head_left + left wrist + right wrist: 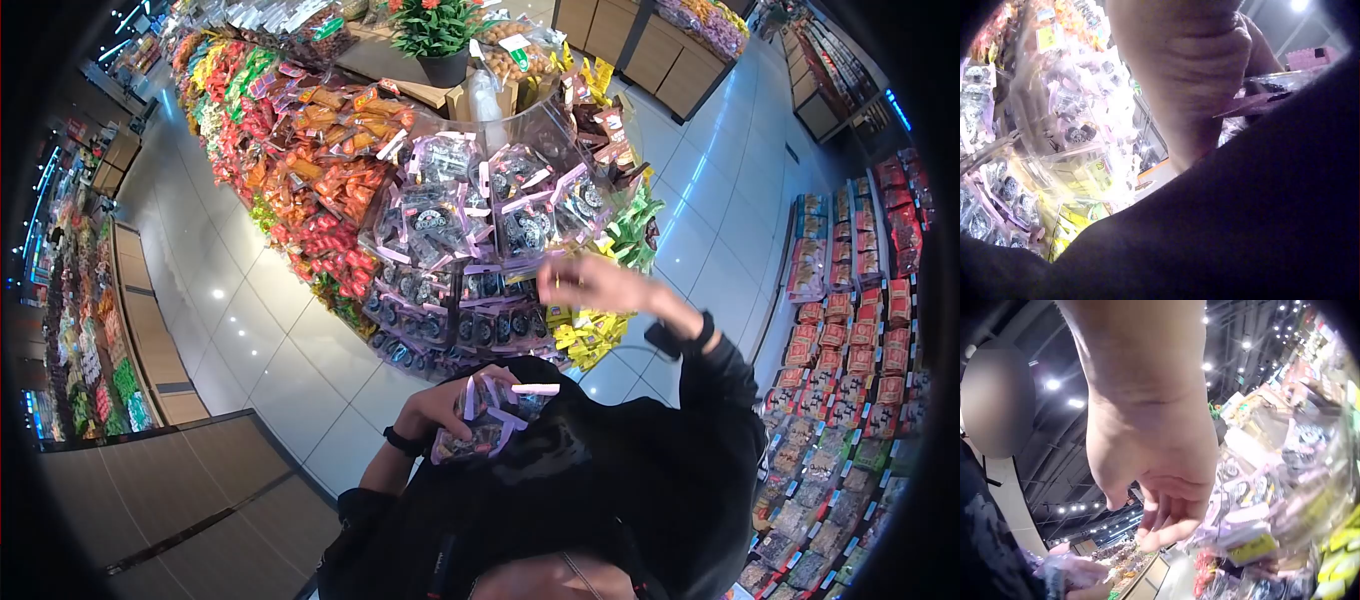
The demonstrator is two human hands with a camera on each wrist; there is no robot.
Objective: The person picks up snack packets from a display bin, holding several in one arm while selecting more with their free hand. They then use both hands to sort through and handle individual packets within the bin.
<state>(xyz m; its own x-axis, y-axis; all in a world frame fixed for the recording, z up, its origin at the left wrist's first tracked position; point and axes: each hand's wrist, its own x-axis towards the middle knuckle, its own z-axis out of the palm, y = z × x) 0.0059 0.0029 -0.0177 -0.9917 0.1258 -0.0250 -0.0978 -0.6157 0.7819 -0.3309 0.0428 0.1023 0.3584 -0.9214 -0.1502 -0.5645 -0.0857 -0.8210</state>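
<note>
My left hand (436, 408) grips several clear snack packets (488, 430) with purple edges and dark contents, held against the front of the black top. In the left wrist view the palm and wrist show large, and only a purple-edged corner of a packet (1260, 103) is visible past them. My right hand (592, 283) is in the air over the near edge of the snack display, blurred in the head view. Its fingers (1169, 531) hang loosely curled with nothing between them. Similar purple-edged packets (435, 218) fill the clear bins just beyond it.
Orange and red packets (335, 170) are heaped left of the bins, and yellow packets (592, 335) line the right corner. A potted plant (440, 45) stands on top. Tiled floor (250, 310) runs around the stand, with stocked shelves (850, 350) to the right.
</note>
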